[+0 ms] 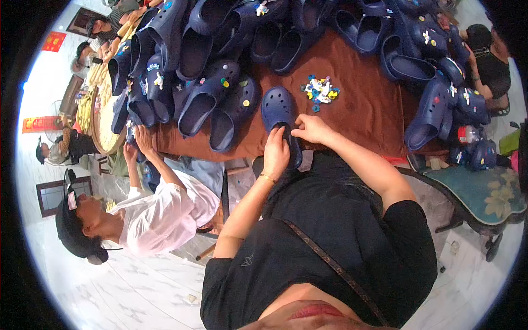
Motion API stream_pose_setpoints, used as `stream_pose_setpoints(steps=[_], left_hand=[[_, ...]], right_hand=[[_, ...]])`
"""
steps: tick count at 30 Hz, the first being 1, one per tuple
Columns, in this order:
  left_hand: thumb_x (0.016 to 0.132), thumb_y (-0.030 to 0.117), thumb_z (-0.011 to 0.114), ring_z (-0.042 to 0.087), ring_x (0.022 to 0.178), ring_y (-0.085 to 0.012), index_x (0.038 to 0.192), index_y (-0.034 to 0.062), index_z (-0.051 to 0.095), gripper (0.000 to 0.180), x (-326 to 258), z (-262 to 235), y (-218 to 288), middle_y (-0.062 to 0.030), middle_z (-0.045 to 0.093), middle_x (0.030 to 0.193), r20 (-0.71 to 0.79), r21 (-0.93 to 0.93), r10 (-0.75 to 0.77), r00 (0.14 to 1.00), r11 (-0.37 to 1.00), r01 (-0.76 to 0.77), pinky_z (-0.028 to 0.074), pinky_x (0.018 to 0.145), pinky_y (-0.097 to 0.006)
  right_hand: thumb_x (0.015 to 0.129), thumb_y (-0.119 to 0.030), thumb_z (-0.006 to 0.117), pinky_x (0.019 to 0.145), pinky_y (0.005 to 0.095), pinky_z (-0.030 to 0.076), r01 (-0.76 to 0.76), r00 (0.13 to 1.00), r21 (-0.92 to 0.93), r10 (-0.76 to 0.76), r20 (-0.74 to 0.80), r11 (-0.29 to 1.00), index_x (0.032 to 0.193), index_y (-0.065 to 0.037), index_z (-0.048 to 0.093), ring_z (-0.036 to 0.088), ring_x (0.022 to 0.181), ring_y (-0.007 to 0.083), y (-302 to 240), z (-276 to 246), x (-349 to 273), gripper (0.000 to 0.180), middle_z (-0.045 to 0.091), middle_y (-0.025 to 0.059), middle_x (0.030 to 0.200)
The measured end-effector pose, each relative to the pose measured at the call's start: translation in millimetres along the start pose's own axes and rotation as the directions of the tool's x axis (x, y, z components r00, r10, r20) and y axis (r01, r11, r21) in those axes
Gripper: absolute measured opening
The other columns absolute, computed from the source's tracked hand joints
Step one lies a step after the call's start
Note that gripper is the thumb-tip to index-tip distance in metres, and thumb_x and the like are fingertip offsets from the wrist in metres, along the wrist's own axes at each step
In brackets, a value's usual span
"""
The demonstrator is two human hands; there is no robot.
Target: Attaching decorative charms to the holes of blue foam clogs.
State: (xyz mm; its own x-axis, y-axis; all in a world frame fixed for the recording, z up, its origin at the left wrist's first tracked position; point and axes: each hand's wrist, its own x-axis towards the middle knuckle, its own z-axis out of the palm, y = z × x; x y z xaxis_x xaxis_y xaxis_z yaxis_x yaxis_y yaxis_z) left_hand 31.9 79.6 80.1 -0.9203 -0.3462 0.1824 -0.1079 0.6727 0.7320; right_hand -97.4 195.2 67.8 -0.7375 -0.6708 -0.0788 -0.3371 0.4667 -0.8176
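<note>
Clog in hand: navy blue foam clog (279,118) with round holes over the toe, lying on the brown tablecloth (363,104) at the near edge of the table, toe pointing away from the person.
Left hand: left hand (276,151) wraps around the heel end of the clog, fingers curled over its rim, gripping it; a thin bracelet (268,178) sits at the wrist.
Right hand: right hand (312,129) rests just beside the clog on its right, fingers bunched together at the clog's opening edge; whether a small piece is pinched between the fingertips cannot be told.
Charms: small heap of coloured shoe charms (320,89), white, blue and yellow, lies on the cloth just beyond the right hand, apart from the clog.
Other clogs: many more navy clogs (212,93) are piled across the far and left parts of the table, some already bearing coloured charms; another stack (440,104) stands at the right end.
Co-worker: person in a white shirt (165,212) and dark cap sits to the left, both hands up at the table's edge among the clogs.
Chair: cushioned chair with a floral seat (484,192) stands at the right, near the table.
</note>
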Motion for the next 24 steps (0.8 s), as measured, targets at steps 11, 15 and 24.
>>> stream_pose_setpoints(steps=[11,15,24], left_hand=[[0.072,0.006,0.05,0.054,0.08,-0.0419,0.071,-0.0045,0.054,0.011,38,36,-32,-0.0279,0.056,0.08,0.239,0.357,-0.201,0.95,0.928,0.107,0.044,0.073,-0.047],[0.07,0.007,0.051,0.056,0.077,-0.0402,0.07,-0.0039,0.056,0.012,35,33,-41,-0.026,0.058,0.077,0.355,0.333,-0.086,0.931,0.942,-0.04,0.044,0.073,-0.046],[0.074,0.012,0.051,0.056,0.086,-0.0383,0.082,-0.0005,0.059,0.017,50,47,-36,-0.0224,0.059,0.09,0.126,0.203,0.067,0.99,0.975,-0.092,0.043,0.079,-0.044]], right_hand=[[0.076,-0.02,0.059,0.078,0.0424,0.045,-0.294,0.912,-0.27,0.183,-0.368,0.917,0.1,-0.009,0.059,0.055,0.091,0.0337,83,-68,39,0.027,0.054,0.017,0.1],[0.076,-0.02,0.058,0.076,0.0431,0.046,-0.245,0.943,-0.401,0.121,-0.31,0.883,0.098,-0.009,0.059,0.056,0.089,0.0328,72,-63,34,0.025,0.056,0.0147,0.097],[0.081,-0.014,0.05,0.069,0.0414,0.047,-0.077,0.834,-0.299,-0.103,-0.542,0.951,0.086,-0.006,0.062,0.06,0.078,0.0328,92,-59,46,0.015,0.061,0.0165,0.082]])
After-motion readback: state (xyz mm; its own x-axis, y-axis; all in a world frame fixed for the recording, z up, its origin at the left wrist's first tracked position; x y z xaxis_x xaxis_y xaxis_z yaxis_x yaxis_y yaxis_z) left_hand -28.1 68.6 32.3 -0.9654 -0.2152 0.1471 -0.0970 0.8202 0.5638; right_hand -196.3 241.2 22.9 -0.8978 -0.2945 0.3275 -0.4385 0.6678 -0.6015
